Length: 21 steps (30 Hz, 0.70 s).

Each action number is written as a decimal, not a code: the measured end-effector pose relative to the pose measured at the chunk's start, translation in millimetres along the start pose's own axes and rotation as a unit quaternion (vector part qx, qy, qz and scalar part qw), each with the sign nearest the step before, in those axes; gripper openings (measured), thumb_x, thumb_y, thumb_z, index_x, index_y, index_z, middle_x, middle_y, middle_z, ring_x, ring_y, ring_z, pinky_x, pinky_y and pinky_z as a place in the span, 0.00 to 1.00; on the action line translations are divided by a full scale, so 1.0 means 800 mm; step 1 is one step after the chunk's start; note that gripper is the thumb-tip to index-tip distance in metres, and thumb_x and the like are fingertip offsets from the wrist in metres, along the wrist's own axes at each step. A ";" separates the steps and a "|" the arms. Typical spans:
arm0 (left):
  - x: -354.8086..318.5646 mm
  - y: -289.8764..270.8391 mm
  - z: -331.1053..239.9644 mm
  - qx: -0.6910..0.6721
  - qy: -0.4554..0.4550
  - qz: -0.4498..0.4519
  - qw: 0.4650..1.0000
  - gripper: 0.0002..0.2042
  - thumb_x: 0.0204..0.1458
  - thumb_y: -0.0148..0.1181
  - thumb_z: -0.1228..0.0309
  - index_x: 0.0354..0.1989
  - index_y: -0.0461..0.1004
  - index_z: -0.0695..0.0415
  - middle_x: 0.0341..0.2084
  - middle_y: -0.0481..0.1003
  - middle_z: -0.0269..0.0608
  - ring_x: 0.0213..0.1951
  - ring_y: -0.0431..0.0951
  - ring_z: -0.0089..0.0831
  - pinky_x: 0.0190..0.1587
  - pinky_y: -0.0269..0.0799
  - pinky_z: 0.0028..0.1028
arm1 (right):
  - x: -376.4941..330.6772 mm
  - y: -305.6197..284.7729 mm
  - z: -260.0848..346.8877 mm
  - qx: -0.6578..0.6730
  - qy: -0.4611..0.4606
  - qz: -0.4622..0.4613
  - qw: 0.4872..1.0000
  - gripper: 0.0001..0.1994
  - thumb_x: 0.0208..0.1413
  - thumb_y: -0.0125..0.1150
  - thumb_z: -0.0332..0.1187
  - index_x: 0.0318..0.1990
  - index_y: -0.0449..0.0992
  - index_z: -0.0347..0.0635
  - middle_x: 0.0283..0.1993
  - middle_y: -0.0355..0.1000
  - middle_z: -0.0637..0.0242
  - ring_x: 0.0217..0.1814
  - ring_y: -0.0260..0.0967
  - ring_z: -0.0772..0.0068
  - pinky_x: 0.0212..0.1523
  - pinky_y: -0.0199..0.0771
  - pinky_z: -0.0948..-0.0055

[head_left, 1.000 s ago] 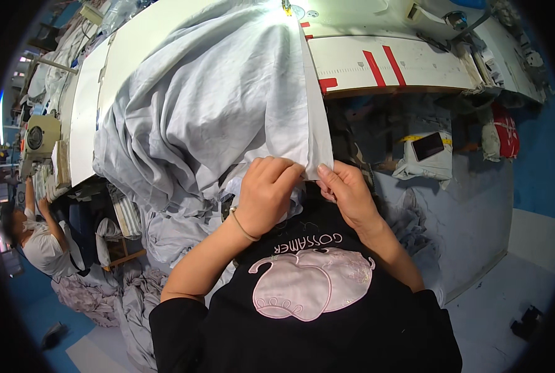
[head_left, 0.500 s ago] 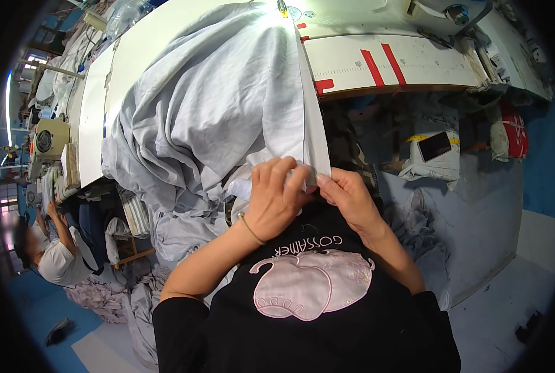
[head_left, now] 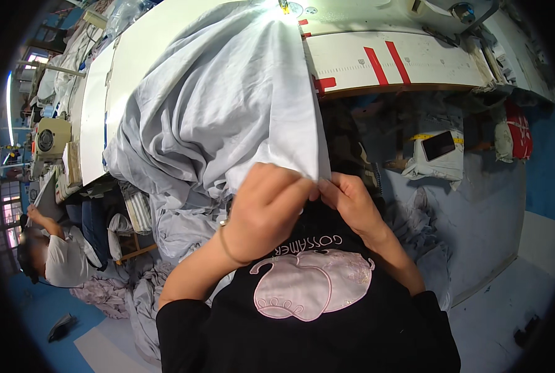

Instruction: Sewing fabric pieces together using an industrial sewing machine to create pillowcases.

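Note:
A large pale grey cloth (head_left: 215,105) drapes from the lit needle area of a sewing machine (head_left: 285,9) down over the table edge toward me. Its right edge runs in a straight fold to my hands. My left hand (head_left: 268,208), slightly blurred, has its fingers closed on the fold's near end. Right beside it, my right hand (head_left: 352,202) pinches the cloth's corner between thumb and fingers. The fingertips of both hands nearly meet, and the left fingers partly hide the edge.
The white table (head_left: 346,59) carries red tape strips and a ruler scale. A phone (head_left: 438,145) lies on a white bundle at right, near a red-and-white package (head_left: 518,133). Grey cloth heaps (head_left: 184,227) hang below. Another person (head_left: 66,255) sits at far left beside another machine (head_left: 50,137).
My left hand has turned, its knuckles rolling over the cloth edge, while my right hand stays close by. The fold has shifted slightly right. The other person has lowered an arm.

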<state>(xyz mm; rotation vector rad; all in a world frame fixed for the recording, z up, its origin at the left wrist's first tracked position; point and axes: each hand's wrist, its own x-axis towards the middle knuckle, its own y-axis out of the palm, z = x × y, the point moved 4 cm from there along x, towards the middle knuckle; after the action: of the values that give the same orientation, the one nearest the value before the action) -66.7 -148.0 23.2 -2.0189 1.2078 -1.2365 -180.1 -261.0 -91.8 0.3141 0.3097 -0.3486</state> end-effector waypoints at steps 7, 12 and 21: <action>-0.013 0.066 0.012 0.059 0.034 0.045 0.997 0.17 0.40 0.62 0.74 0.42 0.76 0.59 0.35 0.73 0.38 0.37 0.73 0.37 0.43 0.67 0.34 | -0.003 -0.006 -0.002 0.071 -0.018 0.027 0.997 0.12 0.66 0.48 0.30 0.33 0.75 0.35 0.29 0.71 0.74 0.28 0.58 0.89 0.27 0.57 0.83; -0.018 0.075 0.018 0.124 0.056 0.000 0.991 0.17 0.42 0.61 0.68 0.43 0.75 0.58 0.39 0.73 0.37 0.41 0.74 0.36 0.47 0.67 0.35 | -0.004 -0.004 -0.007 0.154 0.026 0.046 0.987 0.11 0.65 0.45 0.29 0.33 0.73 0.36 0.30 0.70 0.74 0.27 0.56 0.90 0.27 0.55 0.85; -0.016 0.067 0.023 -0.035 0.001 -0.107 0.994 0.17 0.34 0.61 0.89 0.36 0.77 0.63 0.27 0.76 0.42 0.31 0.76 0.39 0.32 0.70 0.32 | -0.015 -0.012 0.020 0.080 -0.005 0.053 0.995 0.12 0.67 0.47 0.31 0.33 0.73 0.36 0.30 0.68 0.73 0.26 0.57 0.87 0.27 0.56 0.84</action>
<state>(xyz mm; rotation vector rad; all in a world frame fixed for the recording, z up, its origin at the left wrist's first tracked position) -76.5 -164.0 -31.9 -2.2461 1.0719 -1.3118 -190.9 -271.9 -75.2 0.4852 0.2556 -0.2716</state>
